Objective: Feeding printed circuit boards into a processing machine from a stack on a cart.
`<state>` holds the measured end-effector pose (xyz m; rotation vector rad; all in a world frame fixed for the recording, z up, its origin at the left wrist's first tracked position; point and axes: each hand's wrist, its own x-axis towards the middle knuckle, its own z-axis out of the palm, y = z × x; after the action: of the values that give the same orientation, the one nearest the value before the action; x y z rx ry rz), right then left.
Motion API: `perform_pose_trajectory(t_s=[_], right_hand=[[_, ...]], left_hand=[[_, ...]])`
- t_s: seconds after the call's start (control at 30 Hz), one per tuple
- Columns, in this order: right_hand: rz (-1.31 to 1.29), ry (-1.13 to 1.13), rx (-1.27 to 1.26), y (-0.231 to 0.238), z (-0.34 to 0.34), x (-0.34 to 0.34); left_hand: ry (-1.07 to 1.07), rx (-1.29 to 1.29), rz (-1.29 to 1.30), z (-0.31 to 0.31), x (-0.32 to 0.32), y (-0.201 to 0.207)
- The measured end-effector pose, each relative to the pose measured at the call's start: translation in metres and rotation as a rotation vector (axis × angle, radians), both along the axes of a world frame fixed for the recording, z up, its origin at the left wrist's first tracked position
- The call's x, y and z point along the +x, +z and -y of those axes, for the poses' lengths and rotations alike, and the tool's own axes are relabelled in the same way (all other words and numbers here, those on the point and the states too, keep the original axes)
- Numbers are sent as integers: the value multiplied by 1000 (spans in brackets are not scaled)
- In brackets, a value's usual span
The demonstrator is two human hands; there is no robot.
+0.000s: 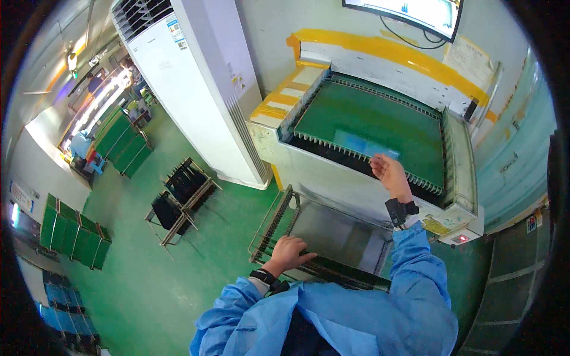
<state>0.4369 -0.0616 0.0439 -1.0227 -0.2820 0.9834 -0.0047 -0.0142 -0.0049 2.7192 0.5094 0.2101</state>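
My right hand (pixel 389 175) is raised at the front edge of a large green panel (pixel 374 115), which lies flat in the white machine. Its fingers are curled together, and I cannot make out what, if anything, is between them. Along the panel's edge runs a row of pale comb-like teeth (pixel 338 148). Lower down, my left hand (pixel 289 255) rests over the near left corner of a metal rack (pixel 288 210), thumb and fingers apart. The rack has slotted sides, and a grey sheet-like surface (pixel 335 228) shows inside it. Both wrists wear black bands.
A tall white air conditioner (pixel 196 83) stands left of the machine. Racks of dark panels (pixel 178 199) and green panels (pixel 74 231) stand on the green floor. Above the machine hangs a screen (pixel 415 15). A translucent curtain (pixel 510 142) hangs at right; people work far left.
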Motion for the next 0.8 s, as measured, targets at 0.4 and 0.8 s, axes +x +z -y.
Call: perform_pose_trajectory(t_s=[0.4, 0.8], right_hand=[[1637, -228, -831, -18, -3, 1], [1667, -233, -864, -20, 0, 0]], left_hand=[[4, -18, -29, -1, 0, 0], [13, -14, 23, 0, -1, -6]])
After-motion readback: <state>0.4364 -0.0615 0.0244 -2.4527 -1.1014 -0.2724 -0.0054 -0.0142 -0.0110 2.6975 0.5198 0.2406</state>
